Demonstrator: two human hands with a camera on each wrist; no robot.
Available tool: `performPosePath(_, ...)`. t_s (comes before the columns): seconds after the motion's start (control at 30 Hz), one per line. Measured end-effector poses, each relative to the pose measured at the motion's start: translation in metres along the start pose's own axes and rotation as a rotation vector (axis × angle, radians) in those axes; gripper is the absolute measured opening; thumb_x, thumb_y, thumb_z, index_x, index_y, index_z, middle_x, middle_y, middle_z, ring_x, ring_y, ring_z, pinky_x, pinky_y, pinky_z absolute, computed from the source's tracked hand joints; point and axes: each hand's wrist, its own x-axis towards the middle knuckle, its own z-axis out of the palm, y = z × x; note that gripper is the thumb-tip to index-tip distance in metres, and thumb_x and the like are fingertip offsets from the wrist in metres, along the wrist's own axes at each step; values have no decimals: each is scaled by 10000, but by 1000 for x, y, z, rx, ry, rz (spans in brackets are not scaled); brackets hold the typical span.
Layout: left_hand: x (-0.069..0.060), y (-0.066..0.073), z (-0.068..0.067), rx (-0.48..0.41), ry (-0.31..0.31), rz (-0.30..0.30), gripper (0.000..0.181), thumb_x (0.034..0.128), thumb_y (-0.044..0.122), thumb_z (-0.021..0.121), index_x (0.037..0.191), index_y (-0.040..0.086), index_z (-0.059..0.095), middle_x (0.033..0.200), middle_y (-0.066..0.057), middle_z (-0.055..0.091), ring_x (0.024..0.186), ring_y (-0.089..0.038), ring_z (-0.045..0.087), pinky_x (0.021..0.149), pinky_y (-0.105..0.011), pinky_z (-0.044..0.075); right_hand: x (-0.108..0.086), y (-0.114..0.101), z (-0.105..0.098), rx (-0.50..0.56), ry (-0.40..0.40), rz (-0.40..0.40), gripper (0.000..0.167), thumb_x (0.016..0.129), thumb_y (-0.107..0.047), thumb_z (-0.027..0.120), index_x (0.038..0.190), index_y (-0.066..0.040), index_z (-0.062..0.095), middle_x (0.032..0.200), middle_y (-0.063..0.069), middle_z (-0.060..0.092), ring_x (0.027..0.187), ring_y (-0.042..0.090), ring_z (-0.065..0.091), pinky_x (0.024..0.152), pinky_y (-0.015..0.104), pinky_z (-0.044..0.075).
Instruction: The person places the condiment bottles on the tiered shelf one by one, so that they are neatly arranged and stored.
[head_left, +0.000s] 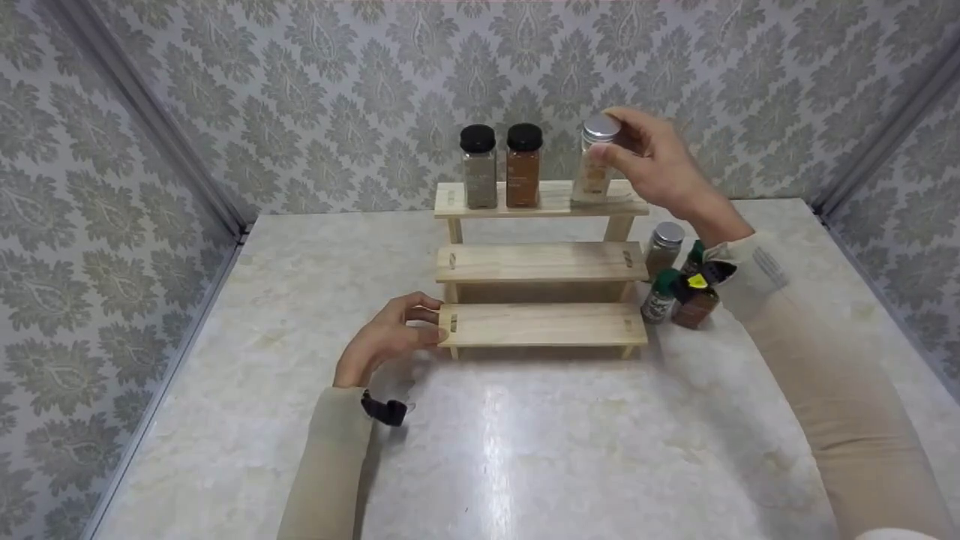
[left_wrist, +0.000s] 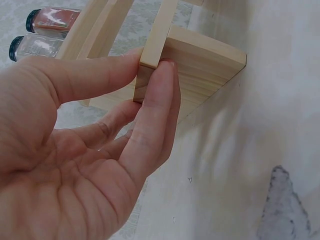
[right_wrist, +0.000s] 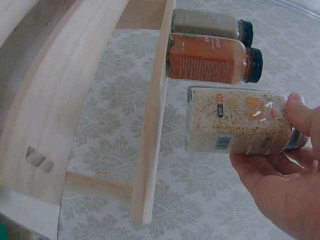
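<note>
My right hand (head_left: 651, 159) grips a glass spice jar (right_wrist: 237, 121) with a silver lid and pale, grainy contents by its upper part. In the right wrist view a small gap shows between the jar's base and the top tier of the wooden rack (head_left: 540, 328). Two black-lidded jars stand upright on that tier, one greyish-green jar (head_left: 480, 176) and one orange-red jar (head_left: 523, 176). Thumb and fingers of my left hand (head_left: 394, 330) pinch the left end of the rack's lowest tier, seen close up as the board end (left_wrist: 150, 65).
Right of the rack, several jars cluster on the table (head_left: 300, 465): a silver-lidded jar (head_left: 663, 251), a green-capped jar (head_left: 660, 300) and a reddish-brown jar (head_left: 694, 309), partly under my right wrist. A patterned wall (head_left: 337, 112) rises behind the rack.
</note>
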Motion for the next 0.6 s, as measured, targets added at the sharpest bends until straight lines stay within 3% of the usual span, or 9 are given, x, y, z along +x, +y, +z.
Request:
performPosePath(0.17, 1, 1, 0, -40, -4, 15, 493, 940, 28, 752, 1401, -9, 579, 1400, -252, 625, 1237, -340, 660, 992, -414, 614, 11, 3, 9, 39, -15, 2, 331, 1076, -198, 666, 1379, -68, 640, 1227, 23, 657, 1162, 128, 641, 983, 229, 515)
performPosePath(0.6, 0, 0, 0, -19, -1, 27, 465, 951, 17, 739, 1390, -10, 587, 1397, -243, 642, 1274, -352, 645, 979, -371, 609, 19, 18, 19, 48, -60, 1, 337, 1088, -194, 642, 1397, -60, 628, 1271, 45, 652, 1231, 140, 635, 1058, 254, 519)
